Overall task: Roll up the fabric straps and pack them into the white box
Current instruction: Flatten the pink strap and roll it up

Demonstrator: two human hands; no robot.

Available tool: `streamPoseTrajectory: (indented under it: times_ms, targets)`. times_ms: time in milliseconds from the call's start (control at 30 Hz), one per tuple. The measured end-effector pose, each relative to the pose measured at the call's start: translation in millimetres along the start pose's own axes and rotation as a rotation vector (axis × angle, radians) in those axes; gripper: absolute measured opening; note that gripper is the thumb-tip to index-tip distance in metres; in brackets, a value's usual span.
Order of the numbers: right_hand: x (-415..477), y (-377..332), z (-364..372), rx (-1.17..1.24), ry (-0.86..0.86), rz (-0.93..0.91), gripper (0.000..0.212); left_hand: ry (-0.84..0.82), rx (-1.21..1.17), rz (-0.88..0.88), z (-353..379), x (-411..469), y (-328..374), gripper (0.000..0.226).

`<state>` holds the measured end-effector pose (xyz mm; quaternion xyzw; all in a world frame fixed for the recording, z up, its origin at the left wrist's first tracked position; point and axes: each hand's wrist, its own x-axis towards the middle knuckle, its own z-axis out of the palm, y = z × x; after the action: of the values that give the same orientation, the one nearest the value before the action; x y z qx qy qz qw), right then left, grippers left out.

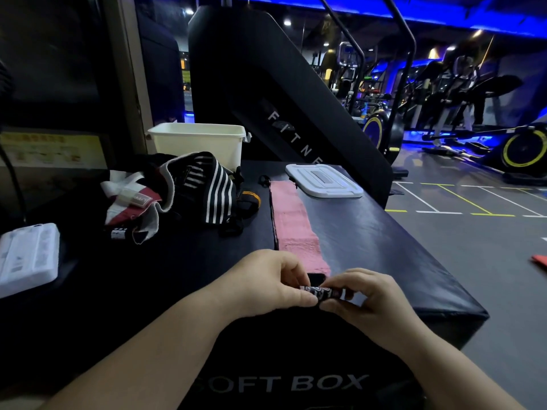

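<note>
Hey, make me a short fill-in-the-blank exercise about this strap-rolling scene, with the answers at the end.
1. The strap that the left hand and right hand pinch at its rolled end is ____ in colour.
2. The lid is ____ the box, not on it.
3. The pile of other straps lies to the flat strap's ____.

Missing words: pink; off; left.

Rolled end of pink strap [296,226] mostly covered; white case [26,255] cropped left
</note>
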<state>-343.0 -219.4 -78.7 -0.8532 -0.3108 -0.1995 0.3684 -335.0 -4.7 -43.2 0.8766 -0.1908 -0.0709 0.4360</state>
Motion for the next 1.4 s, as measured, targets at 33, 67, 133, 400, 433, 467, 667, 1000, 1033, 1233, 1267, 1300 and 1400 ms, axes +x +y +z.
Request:
streamPoseTrajectory:
  times_ms: [33, 67, 133, 400, 433, 467, 667, 1000, 1033, 1233, 1267, 1300, 1400]
  targets:
    - [0, 1, 1, 0.001, 0.0, 0.001, 0.024, -0.003, -0.001, 0.008, 1, 1, 0, 0.014]
    - [0, 2, 2, -0.001, -0.002, 0.005, 0.024, -0.01, -0.005, 0.009, 2, 1, 0, 0.012]
    - [0, 4, 4, -0.002, -0.004, 0.022, 0.026, -0.012, 0.003, -0.009, 3, 3, -2, 0.013]
    - [0, 13, 4, -0.027, -0.076, -0.012, 0.049, 0.05, 0.055, -0.032, 7, 13, -13, 0.011]
    - [0, 15, 4, -0.03, -0.075, -0.008, 0.05, 0.058, 0.053, -0.037, 8, 14, -13, 0.01]
    - [0, 17, 4, -0.025, -0.068, -0.001, 0.05, 0.068, 0.048, -0.045, 8, 15, -14, 0.01]
    - [-1, 20, 6, -0.036, -0.037, 0.008, 0.043, 0.126, 0.09, -0.032, 10, 14, -13, 0.017]
    - [5, 23, 5, -0.003, -0.037, -0.01, 0.032, 0.127, 0.046, 0.088, 3, 13, -13, 0.009]
    - [7, 23, 5, -0.008, -0.04, -0.005, 0.032, 0.095, 0.05, 0.075, 1, 12, -14, 0.017]
    - [12, 23, 4, -0.052, -0.044, 0.003, 0.031, 0.074, 0.067, 0.053, 1, 14, -17, 0.027]
    - [11, 23, 5, -0.055, -0.039, 0.01, 0.031, 0.078, 0.049, 0.055, 2, 15, -18, 0.023]
    - [11, 24, 6, -0.059, -0.035, 0.013, 0.032, 0.079, 0.029, 0.057, 2, 16, -18, 0.02]
    - [11, 24, 8, -0.032, -0.017, 0.014, 0.035, 0.082, 0.005, 0.053, 2, 19, -19, 0.015]
